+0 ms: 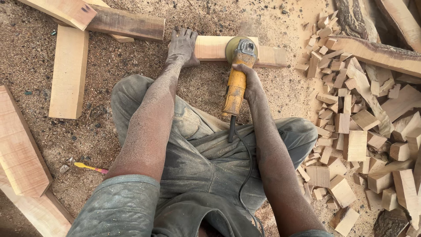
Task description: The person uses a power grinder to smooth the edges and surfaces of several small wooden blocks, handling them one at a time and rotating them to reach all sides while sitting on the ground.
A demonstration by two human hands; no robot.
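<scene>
A pale wooden board lies flat on the sawdust-covered ground in front of me. My left hand presses down flat on its left end. My right hand grips the body of a yellow angle grinder. Its round disc rests on the middle of the board. The grinder's black cord runs back over my lap. Both forearms are coated in dust.
A large heap of small cut wood blocks fills the right side. Longer planks lie to the left and back left, rough bark slabs at the back right. A yellow pencil lies on the sawdust at left.
</scene>
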